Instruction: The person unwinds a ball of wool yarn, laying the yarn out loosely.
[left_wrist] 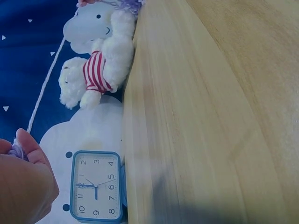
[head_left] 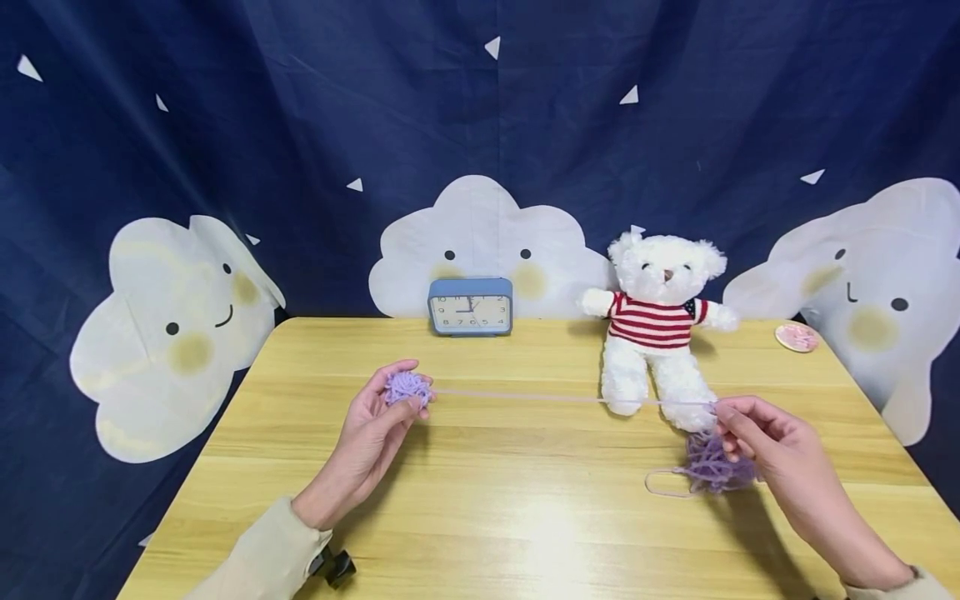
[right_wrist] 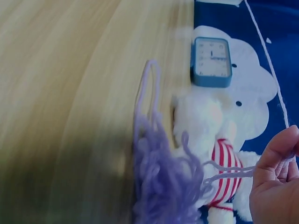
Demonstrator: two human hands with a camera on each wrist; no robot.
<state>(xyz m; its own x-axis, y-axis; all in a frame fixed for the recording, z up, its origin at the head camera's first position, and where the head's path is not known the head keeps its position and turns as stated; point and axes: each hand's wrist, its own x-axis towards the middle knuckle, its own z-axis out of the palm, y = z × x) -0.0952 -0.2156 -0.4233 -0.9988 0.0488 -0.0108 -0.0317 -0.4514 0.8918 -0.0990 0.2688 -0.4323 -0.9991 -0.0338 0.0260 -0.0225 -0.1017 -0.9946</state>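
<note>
Nearest, cream sleeves (head_left: 262,550) reach in from the two lower corners over the wood-grain table (head_left: 487,492), with a small black device (head_left: 333,568) at the left wrist. The left forearm slants up and inward, and the left hand (head_left: 378,421) grips a small lilac yarn ball (head_left: 407,388), its thumb across the near side and its fingers behind. The right forearm leans in from the other side, bent at the wrist, and the right hand (head_left: 776,454) pinches yarn between thumb and forefinger, the other fingers curled beneath.

Between the hands, which are well apart, a single yarn strand (head_left: 517,395) runs nearly straight, dipping slightly toward the right. A loose purple yarn tangle (head_left: 716,462) shows just below the right hand, partly behind its fingers, one loop spreading to the left; in the right wrist view, two strands join it to that hand.

Farther back, a white teddy bear (head_left: 663,283) in a red-and-white striped sweater sits with its legs forward, the strand crossing before its feet. A pink round disc (head_left: 797,337) lies near the far right corner, and a blue clock (head_left: 471,307) stands at the rear edge. Behind everything hangs a navy curtain (head_left: 570,83) with smiling clouds.
</note>
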